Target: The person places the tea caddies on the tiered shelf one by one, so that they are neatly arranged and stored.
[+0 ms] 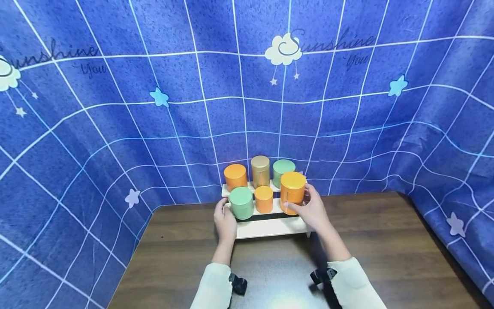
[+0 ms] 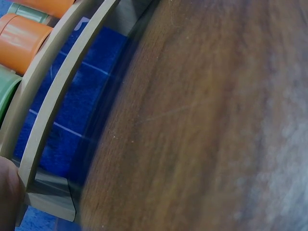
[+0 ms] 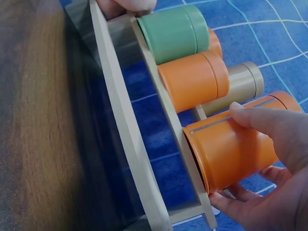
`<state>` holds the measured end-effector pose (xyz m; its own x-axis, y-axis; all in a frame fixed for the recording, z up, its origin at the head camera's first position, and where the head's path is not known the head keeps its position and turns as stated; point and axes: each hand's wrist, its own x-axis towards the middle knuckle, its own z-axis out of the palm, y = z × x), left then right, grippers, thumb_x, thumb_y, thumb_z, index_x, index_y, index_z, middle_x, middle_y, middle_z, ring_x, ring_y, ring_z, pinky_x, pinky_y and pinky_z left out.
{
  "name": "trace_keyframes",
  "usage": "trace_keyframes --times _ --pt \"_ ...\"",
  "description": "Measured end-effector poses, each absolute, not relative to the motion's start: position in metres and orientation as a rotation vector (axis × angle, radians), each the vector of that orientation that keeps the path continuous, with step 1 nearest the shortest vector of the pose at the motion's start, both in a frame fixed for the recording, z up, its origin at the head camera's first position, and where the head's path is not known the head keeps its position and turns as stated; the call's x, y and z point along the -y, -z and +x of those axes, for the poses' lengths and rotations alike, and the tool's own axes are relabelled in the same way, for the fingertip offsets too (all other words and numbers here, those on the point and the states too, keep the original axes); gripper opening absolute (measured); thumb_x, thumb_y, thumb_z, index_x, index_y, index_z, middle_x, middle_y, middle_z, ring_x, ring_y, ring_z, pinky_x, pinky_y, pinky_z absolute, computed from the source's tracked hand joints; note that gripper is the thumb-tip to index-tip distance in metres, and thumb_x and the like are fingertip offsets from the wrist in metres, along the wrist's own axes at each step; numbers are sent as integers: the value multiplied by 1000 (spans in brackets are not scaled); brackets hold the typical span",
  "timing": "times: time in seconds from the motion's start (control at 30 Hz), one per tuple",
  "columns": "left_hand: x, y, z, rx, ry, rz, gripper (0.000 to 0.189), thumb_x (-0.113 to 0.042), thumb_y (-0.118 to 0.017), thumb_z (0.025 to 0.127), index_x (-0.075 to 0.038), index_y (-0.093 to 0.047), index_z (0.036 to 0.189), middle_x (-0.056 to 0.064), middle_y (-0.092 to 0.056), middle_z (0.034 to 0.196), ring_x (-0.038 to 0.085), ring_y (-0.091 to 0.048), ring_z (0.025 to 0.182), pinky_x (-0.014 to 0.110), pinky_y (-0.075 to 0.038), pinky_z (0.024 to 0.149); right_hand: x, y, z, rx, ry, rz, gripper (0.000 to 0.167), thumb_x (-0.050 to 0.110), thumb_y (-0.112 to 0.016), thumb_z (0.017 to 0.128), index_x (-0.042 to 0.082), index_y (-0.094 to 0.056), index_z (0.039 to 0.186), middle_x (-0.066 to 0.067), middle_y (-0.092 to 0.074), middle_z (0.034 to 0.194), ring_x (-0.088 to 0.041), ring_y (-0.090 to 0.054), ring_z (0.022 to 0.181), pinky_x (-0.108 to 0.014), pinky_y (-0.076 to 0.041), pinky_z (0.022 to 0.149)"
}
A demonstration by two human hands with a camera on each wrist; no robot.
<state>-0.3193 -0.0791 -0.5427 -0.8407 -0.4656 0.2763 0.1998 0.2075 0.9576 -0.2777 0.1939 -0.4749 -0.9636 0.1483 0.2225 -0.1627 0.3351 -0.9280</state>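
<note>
My right hand (image 1: 315, 211) grips the large orange canister (image 1: 291, 191) at the right end of a pale stepped rack (image 1: 274, 227), thumb on its near side. In the right wrist view the canister's base meets or nearly meets the shelf edge. My left hand (image 1: 225, 224) holds the rack's left end, beside a green canister (image 1: 241, 204); in the left wrist view only a bit of it shows. Between the two stands a small orange canister (image 1: 264, 201). On the back step are an orange canister (image 1: 235, 177), a gold canister (image 1: 260, 171) and a green canister (image 1: 283, 171).
The rack stands at the back of a brown wooden table (image 1: 181, 249). A blue gridded curtain (image 1: 216, 116) with clouds and stars hangs close behind it and along both sides. The rack's lower front board (image 1: 270, 228) juts toward me.
</note>
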Motion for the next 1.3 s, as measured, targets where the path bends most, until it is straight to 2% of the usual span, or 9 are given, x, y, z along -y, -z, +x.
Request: trace_keyframes --times 0.53,0.63,0.7,0.83,0.97,1.07,1.1,1.2,1.3 --pt "84 541 -315 1939 1701 250 34 -3 -49 102 -2 -69 129 18 -70 135 36 -60 136 55 -44 117 -191 472 -273 2501 -1599 60 93 19 -87 86 1 -31 159 -28 -49 149 -44 -51 138 -60 -45 118" --pt "83 543 -313 1952 1692 281 34 -4 -49 102 -5 -70 129 16 -71 134 33 -62 132 53 -46 113 -196 466 -267 2616 -1547 94 106 22 -87 86 1 -19 165 -29 -39 159 -45 -41 149 -62 -36 125" --pt "83 543 -314 1948 1700 287 35 -3 -48 102 -6 -71 128 18 -73 126 34 -66 121 49 -49 104 -200 459 -261 2721 -1490 101 114 28 -85 88 -3 -8 167 -33 -29 166 -48 -31 156 -63 -28 128" --pt "83 541 -316 1894 1754 244 35 1 -47 100 -3 -71 126 20 -72 122 29 -63 109 38 -48 95 -206 442 -247 2919 -1346 112 119 38 -78 93 -15 2 162 -42 -15 168 -53 -20 159 -66 -20 129" --pt "85 537 -318 1848 1812 219 36 6 -46 98 1 -72 122 19 -72 126 22 -61 108 27 -45 93 -212 430 -233 3016 -1220 239 101 41 -73 96 -24 -22 155 -45 -36 158 -54 -39 150 -66 -33 124" --pt "87 535 -320 1849 1872 225 35 8 -45 98 4 -71 121 22 -71 126 23 -59 103 23 -44 87 -217 425 -225 3075 -1126 342 74 41 -72 96 -15 -55 141 -33 -65 134 -44 -62 128 -60 -50 112" --pt "89 533 -320 1846 1914 222 35 7 -45 98 6 -70 121 23 -70 128 24 -59 106 23 -43 88 -218 425 -223 3095 -1124 377 62 40 -72 96 -10 -64 131 -26 -72 119 -38 -69 114 -56 -56 101" --pt "97 531 -323 1867 2035 200 36 7 -43 98 12 -65 125 28 -64 135 31 -57 120 29 -43 97 -221 424 -218 3136 -1151 529 39 38 -70 97 0 -75 106 -5 -70 86 -19 -65 83 -40 -57 76" --pt "107 527 -323 1918 2120 192 39 3 -42 99 13 -61 131 29 -58 145 35 -49 138 43 -39 114 -223 424 -217 3130 -1209 729 31 34 -68 99 5 -77 93 3 -56 72 -10 -52 69 -29 -48 64"
